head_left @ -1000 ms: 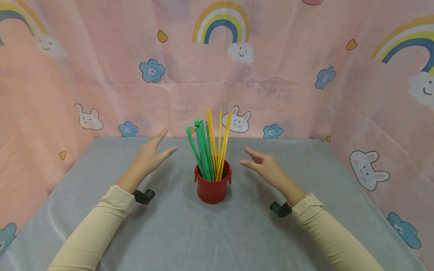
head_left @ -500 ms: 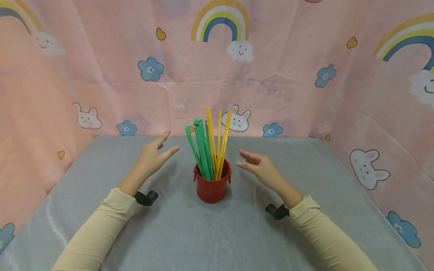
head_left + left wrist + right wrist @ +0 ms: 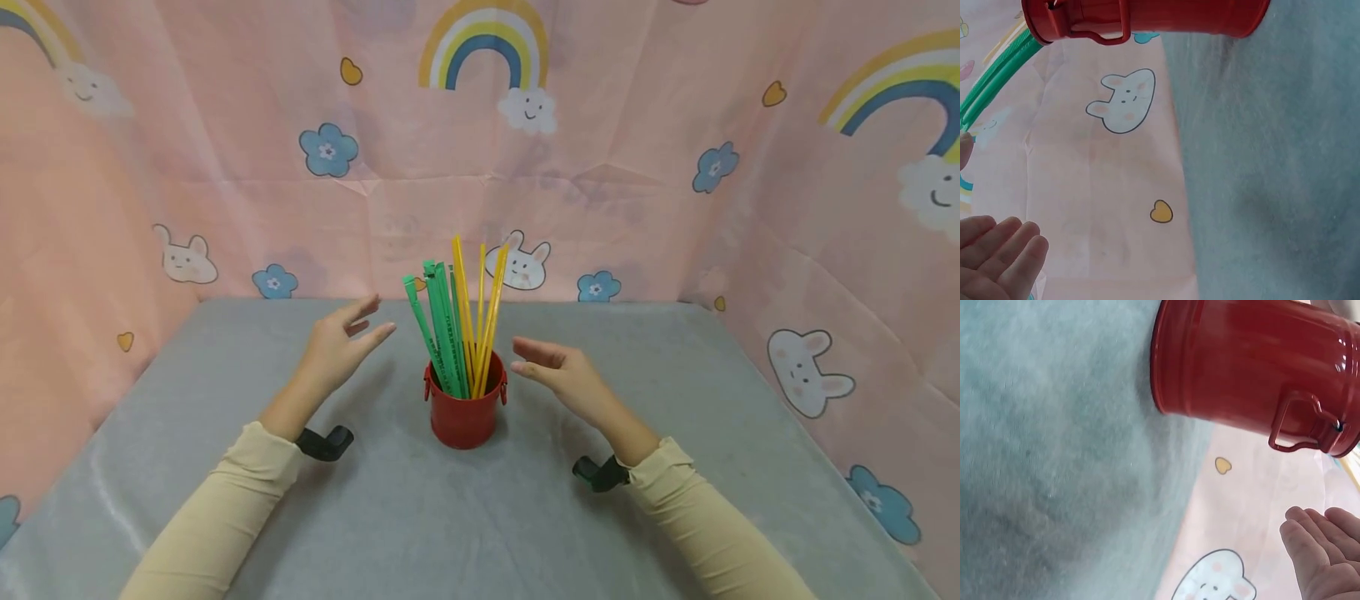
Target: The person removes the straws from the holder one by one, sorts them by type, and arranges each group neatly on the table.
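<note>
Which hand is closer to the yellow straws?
Right: the right hand is just right of the yellow straws; the left hand is farther off, left of the green straws.

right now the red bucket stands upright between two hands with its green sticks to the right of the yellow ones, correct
The sides are swapped: the head view shows the green sticks left of the yellow sticks. The rest holds.

The left arm (image 3: pixel 217 512) and right arm (image 3: pixel 712 521) slant inward over the table (image 3: pixel 465 533) toward its far edge. The left hand (image 3: pixel 332 348) and right hand (image 3: pixel 566 373) face each other, well apart, fingers (image 3: pixel 356 311) relaxed and extended, thumbs (image 3: pixel 377 336) held away from them.
</note>
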Tool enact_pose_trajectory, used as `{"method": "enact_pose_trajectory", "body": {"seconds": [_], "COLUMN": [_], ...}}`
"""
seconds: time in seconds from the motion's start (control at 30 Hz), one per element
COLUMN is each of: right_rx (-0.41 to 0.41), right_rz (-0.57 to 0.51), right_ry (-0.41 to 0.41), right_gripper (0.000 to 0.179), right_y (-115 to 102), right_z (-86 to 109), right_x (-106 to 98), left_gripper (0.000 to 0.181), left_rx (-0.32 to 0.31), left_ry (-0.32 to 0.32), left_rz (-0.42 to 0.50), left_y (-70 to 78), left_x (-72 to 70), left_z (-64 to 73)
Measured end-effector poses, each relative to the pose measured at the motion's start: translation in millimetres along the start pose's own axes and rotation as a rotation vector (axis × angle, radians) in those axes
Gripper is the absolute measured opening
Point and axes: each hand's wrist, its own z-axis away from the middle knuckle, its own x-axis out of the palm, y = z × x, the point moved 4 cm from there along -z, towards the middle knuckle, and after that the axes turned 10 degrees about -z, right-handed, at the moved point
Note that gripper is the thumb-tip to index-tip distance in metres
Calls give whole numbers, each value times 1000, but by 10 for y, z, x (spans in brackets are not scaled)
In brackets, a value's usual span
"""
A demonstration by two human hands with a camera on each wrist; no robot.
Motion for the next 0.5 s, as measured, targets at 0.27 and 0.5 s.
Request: {"method": "enact_pose_trajectory", "body": {"seconds": [0.27, 0.5], "right_rx": [-9, -13], "right_rz": [-16, -34], "right_ry": [-12, -9], "right_gripper": [60, 60], "right_y": [16, 14], "right_z": [-17, -21], "right_x": [40, 61], "left_gripper": [60, 58], "left_rx": [1, 3], "left_ry": [12, 22], "left_rz": [88, 117], "left_y": [73, 116], "left_x": [45, 84], "left_z": [9, 9]}}
